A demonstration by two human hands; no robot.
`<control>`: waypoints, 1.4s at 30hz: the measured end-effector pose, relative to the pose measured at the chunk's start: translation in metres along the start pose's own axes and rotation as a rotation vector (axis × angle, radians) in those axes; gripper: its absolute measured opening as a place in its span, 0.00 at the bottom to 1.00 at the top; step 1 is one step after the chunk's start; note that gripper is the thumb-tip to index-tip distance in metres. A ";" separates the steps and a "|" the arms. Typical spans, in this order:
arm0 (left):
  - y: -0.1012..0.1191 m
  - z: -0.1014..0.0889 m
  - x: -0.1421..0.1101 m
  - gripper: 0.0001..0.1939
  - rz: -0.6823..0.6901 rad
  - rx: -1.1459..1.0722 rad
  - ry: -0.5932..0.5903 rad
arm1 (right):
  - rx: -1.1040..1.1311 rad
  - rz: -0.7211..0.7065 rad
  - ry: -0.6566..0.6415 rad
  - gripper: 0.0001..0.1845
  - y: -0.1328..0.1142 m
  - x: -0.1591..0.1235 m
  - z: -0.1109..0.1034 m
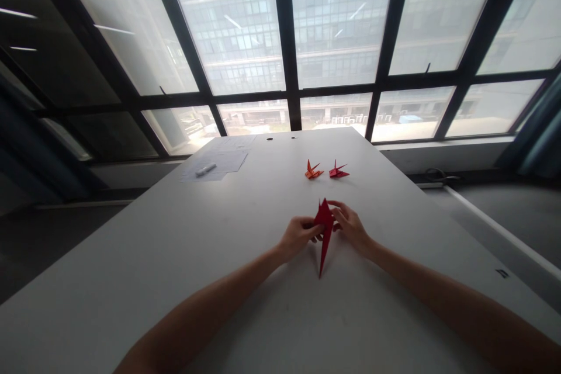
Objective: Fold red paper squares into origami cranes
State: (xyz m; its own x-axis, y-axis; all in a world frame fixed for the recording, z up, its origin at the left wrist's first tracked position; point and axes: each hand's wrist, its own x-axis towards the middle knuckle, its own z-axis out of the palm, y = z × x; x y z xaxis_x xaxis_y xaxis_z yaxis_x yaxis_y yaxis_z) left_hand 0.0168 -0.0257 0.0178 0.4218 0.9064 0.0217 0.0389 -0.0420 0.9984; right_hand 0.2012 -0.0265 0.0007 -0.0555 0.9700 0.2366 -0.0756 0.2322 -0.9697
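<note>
A red piece of folded origami paper (325,223) is held up just above the table, its long narrow point hanging toward me and shorter points at the top. My left hand (300,235) pinches its left side, thumb on the front face and the other fingers behind. At the right edge, my right hand (349,225) grips the paper, with the index finger reaching to its top and the fingertips partly hidden behind it. Beyond my hands sit an orange origami crane (312,172) and a red origami crane (338,171), side by side.
The long white table (245,304) runs toward large windows. Printed paper sheets (234,160) lie at its far left, with a whitish cylindrical object (205,170) on them. Near the far end is a dark round hole (269,139). A small dark mark (502,273) shows at right.
</note>
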 end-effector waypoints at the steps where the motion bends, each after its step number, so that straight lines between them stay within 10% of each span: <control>1: 0.000 -0.001 0.001 0.20 0.000 -0.080 0.076 | -0.003 -0.028 0.003 0.24 -0.001 -0.001 0.001; 6: -0.004 -0.007 0.007 0.22 -0.003 -0.380 0.223 | -0.192 -0.139 -0.094 0.17 0.002 -0.013 0.010; 42: -0.009 -0.011 0.006 0.22 -0.061 -0.300 0.047 | -0.346 -0.349 -0.097 0.13 -0.008 -0.018 0.007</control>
State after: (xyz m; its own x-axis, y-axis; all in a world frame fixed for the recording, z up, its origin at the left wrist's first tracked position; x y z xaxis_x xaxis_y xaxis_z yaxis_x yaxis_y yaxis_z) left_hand 0.0086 -0.0152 0.0101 0.3847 0.9220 -0.0432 -0.2089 0.1326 0.9689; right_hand 0.1961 -0.0466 0.0050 -0.1791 0.8230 0.5391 0.2272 0.5678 -0.7912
